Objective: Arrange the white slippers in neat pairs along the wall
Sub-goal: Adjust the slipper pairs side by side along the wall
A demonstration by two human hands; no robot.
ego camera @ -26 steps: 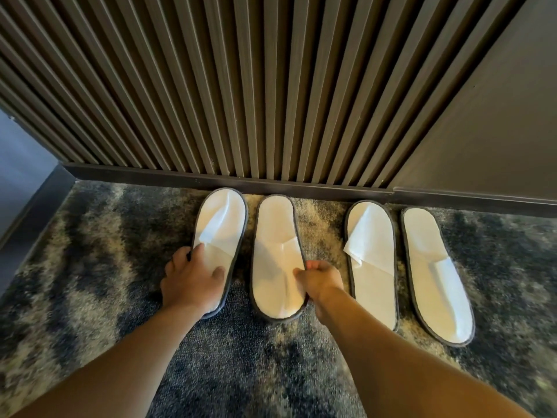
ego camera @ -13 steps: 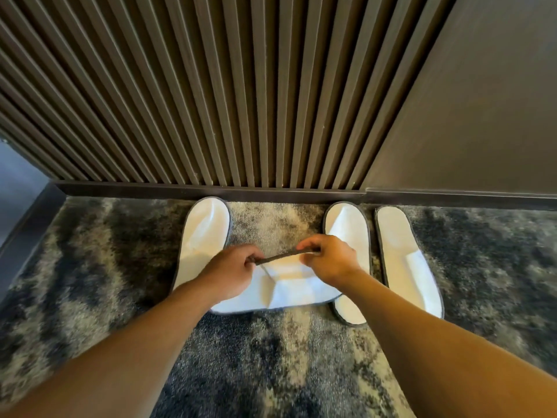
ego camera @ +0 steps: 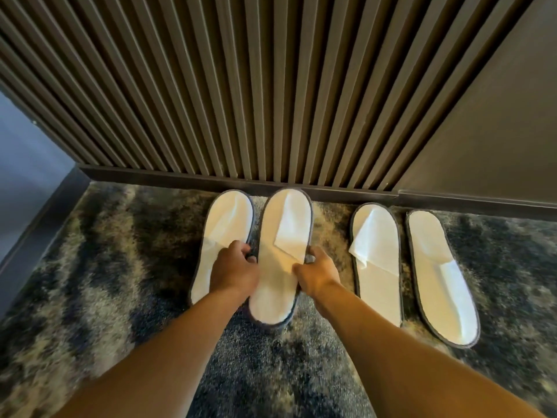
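Four flat white slippers with dark grey trim lie on the carpet along the slatted wall. My left hand (ego camera: pixel 233 268) and my right hand (ego camera: pixel 319 274) both grip the edges of the second slipper (ego camera: pixel 284 233), which points at the wall. Its left edge sits close against the leftmost slipper (ego camera: pixel 224 224), partly covered by my left hand. To the right, a gap away, the third slipper (ego camera: pixel 376 251) has its strap toward the wall. The fourth slipper (ego camera: pixel 437 267) beside it has its strap toward me.
The mottled grey carpet (ego camera: pixel 105 267) runs to a dark baseboard (ego camera: pixel 180 175) under the ribbed wall panel (ego camera: pixel 241 86). A plain dark panel (ego camera: pixel 497 131) stands at the right, and a blue-grey wall (ego camera: pixel 27 164) closes the left side.
The second slipper was lifted and turned sideways by both hands, and now lies lengthwise again with its strap end toward the wall, next to the leftmost slipper.
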